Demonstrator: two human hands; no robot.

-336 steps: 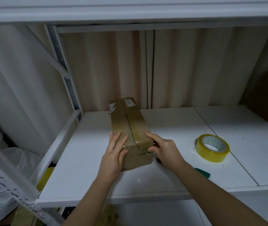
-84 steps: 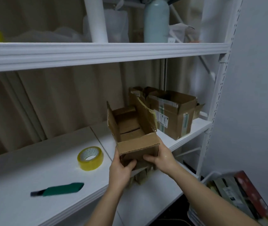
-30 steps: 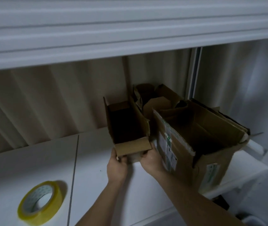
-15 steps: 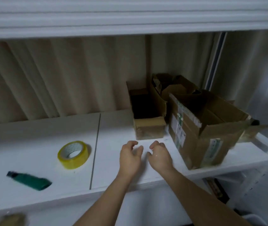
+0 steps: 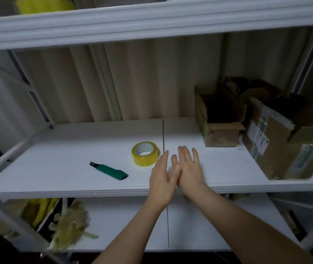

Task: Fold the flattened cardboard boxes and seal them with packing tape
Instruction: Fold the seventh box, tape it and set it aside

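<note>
While our left hand (image 5: pixel 161 178) and right hand (image 5: pixel 189 168) spread flat, holding nothing,
the small box (image 5: pixel 218 126) gapes dark inside.

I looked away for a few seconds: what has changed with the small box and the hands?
Both hands let go of the small open box, set beside the large box. Left hand and right hand drew back, empty, fingers straight. Tape roll and green cutter stay on the shelf.

The labels (image 5: pixel 257 134) on the large cardboard box (image 5: pixel 277 149) are too blurred to read.
</note>
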